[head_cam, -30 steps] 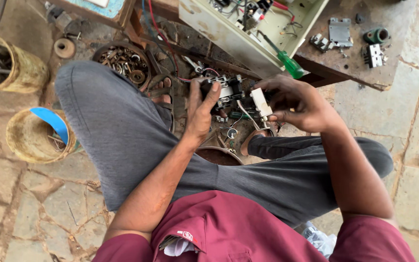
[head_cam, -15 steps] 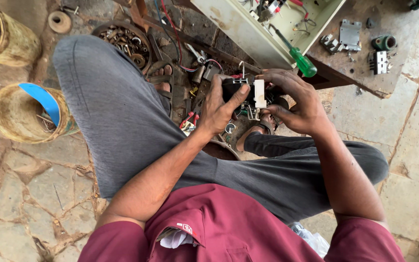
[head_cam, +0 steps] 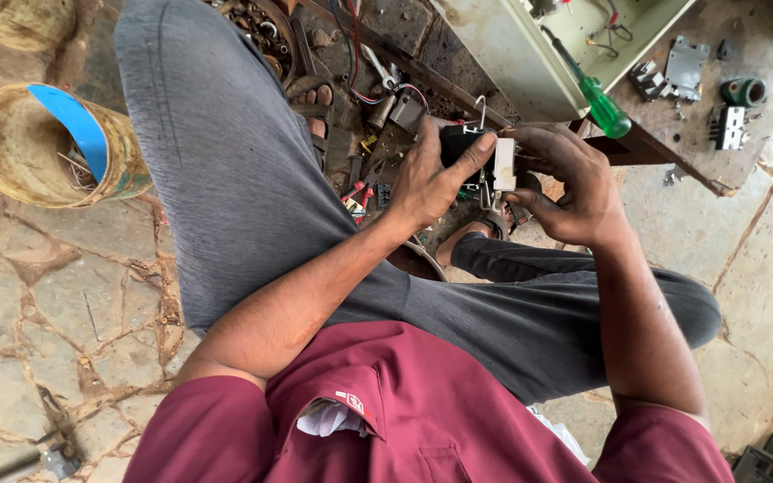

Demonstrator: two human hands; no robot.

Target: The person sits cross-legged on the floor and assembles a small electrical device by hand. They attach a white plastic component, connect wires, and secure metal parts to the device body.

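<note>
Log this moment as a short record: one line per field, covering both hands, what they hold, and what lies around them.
left hand: grips black electrical part, thumb on its white block
right hand: holds the same part from the other side
posture: seated, grey trousers, sandalled feet among scattered parts
green-handled screwdriver: rests on open cream metal casing
bucket: on stone floor, blue strip inside

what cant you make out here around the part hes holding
Head view only:
- Black part: mostly covered by the left hand and right hand.
- White piece: its join to the part is hidden by fingers.
- Green screwdriver: tip lost against the box.
- Tin: cut by top edge.
</note>
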